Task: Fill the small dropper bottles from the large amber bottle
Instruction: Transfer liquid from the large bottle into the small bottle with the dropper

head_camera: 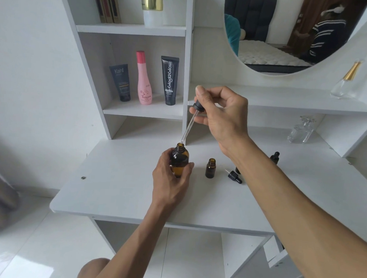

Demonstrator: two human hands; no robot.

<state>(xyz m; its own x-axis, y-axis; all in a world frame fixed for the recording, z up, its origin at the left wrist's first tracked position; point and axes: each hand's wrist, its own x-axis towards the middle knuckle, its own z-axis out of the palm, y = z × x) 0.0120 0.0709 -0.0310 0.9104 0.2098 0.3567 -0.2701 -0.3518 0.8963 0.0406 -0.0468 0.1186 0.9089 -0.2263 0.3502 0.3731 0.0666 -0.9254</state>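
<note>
My left hand [171,181] grips the large amber bottle [179,159], which stands open on the white desk [117,184]. My right hand [219,111] pinches the black cap of a long glass dropper [189,124]; its tip sits at the bottle's mouth. A small amber bottle [210,168] stands open just right of the large one. Its short black dropper cap [234,176] lies on the desk beside it. Another small capped dropper bottle [274,157] shows behind my right forearm, partly hidden.
A shelf unit at the back holds a dark tube [120,82], a pink bottle [144,79] and a black tube [169,80]. A round mirror [288,32] hangs above. Clear glass bottles [300,131] stand at the right, under and on a ledge.
</note>
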